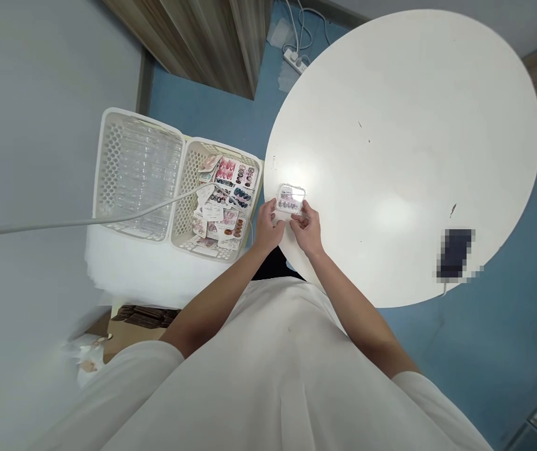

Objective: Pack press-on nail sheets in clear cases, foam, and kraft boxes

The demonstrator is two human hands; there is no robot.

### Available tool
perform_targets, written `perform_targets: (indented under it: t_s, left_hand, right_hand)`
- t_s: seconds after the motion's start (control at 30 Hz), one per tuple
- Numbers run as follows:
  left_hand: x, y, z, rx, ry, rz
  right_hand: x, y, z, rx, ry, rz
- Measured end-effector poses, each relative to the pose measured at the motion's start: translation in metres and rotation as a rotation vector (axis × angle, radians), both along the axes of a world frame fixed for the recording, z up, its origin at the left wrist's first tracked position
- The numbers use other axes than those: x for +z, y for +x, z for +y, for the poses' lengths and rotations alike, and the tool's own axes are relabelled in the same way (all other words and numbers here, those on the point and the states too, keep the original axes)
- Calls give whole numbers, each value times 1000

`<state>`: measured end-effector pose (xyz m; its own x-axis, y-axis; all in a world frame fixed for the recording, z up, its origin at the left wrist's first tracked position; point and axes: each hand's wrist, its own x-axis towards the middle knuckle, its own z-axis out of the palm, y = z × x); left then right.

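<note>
A small clear plastic case (290,198) is at the near left edge of the round white table, with a card of false nails visible through it. My left hand (269,225) grips its lower left corner with the fingers bent. At the lower right corner, my right hand (308,232) has curled fingers against the case. Whether the case rests on the tabletop or is slightly raised, I cannot tell.
Left of the table (419,113), one white basket (179,219) holds nail cards; the basket beside it (102,169) holds stacked clear cases (149,169). A pale cable (156,207) crosses over both. A blurred dark device (455,252) lies near the table's right edge.
</note>
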<state>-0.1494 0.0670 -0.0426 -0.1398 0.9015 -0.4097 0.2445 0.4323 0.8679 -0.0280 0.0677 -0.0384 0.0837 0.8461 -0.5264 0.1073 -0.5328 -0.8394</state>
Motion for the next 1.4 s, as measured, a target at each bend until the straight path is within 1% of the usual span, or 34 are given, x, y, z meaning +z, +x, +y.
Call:
perform_targets:
  t_s: [0.2, 0.37, 0.47, 0.57, 0.67, 0.8, 0.9, 0.97, 1.03, 1.1, 1.2, 1.27, 1.33, 1.4]
  left_hand:
    - [-5, -1, -1, 7, 0, -18]
    - [-8, 3, -4, 62, 26, -32]
    - [-6, 8, -10, 102, 36, -40]
    - [0, 13, -23, 137, 42, -43]
    - [8, 18, -42, 177, 39, -44]
    - [21, 30, -77, 275, 36, -43]
    - [30, 41, -107, 318, 69, -36]
    - [36, 46, -127, 323, 81, -24]
    - [42, 45, -145, 343, 71, -3]
    - [46, 39, -161, 397, 47, 20]
    - [51, 22, -180, 528, 31, 38]
    - [54, 8, -192, 607, 58, 49]
    - [58, -5, -205, 673, 115, 74]
    - [63, -20, -220, 734, 185, 121]
  right_hand:
    - [-1, 2, 1, 21, 0, 12]
    - [1, 5, 1, 75, -11, 41]
    - [10, 10, -2, 112, -37, 75]
    - [24, 20, -11, 147, -62, 123]
    - [38, 35, -26, 176, -60, 166]
    - [51, 59, -54, 235, 6, 171]
    - [54, 73, -79, 259, 30, 169]
    - [54, 80, -95, 263, 13, 171]
    - [53, 84, -108, 288, -10, 157]
    - [52, 85, -118, 338, -25, 134]
    - [50, 79, -125, 419, -22, 131]
    - [49, 69, -127, 481, -1, 139]
    - [47, 51, -128, 569, 43, 121]
    - [44, 24, -130, 694, 96, 73]
